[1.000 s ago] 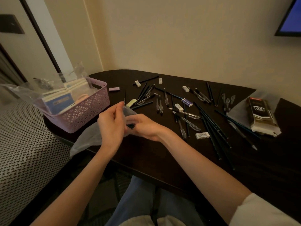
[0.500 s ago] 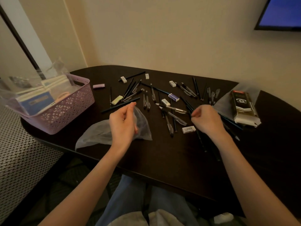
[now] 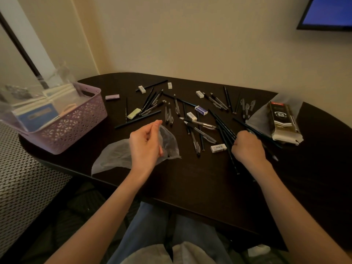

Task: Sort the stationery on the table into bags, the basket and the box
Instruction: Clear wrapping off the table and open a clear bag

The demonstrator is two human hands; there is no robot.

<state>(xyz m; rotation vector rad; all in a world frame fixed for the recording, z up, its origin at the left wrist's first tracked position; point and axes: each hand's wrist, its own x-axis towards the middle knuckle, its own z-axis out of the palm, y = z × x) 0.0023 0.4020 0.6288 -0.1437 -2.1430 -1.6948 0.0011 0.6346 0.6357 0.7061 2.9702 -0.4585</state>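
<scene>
- One dark table [image 3: 190, 183] with a round end holds everything.
- One purple basket [image 3: 76, 122] with little flower holes sits far to the left of the left hand. Books and clear plastic stick out of its top.
- One thin, see-through plastic bag [image 3: 114, 159] lies flat and crinkly on the table. It spreads out to the left of the left hand and pokes out past it on the right.
- One box of pens [image 3: 283, 122], dark with a white "0.5" on it, lies on another clear bag just past the right hand, up and to its right.
- Two hands. The left hand [image 3: 146, 145] pinches the top edge of the bag between its thumb and fingers and lifts that edge up a bit.
- The right hand [image 3: 247, 147] is curled into a fist around a bunch of dark pencils [image 3: 226, 134]. I cannot count them. They fan out up and left from the fist, and their ends stick out toward the person too.
- Many loose pens [image 3: 202, 123] and more pencils lie between the two hands and beyond them, too tangled to count.
- Six white erasers: one eraser [image 3: 218, 148] lies just left of the right hand, the others are farther back.
- One purple eraser [image 3: 112, 96] is near the basket, and one pale green eraser [image 3: 134, 113] is behind the left hand.
</scene>
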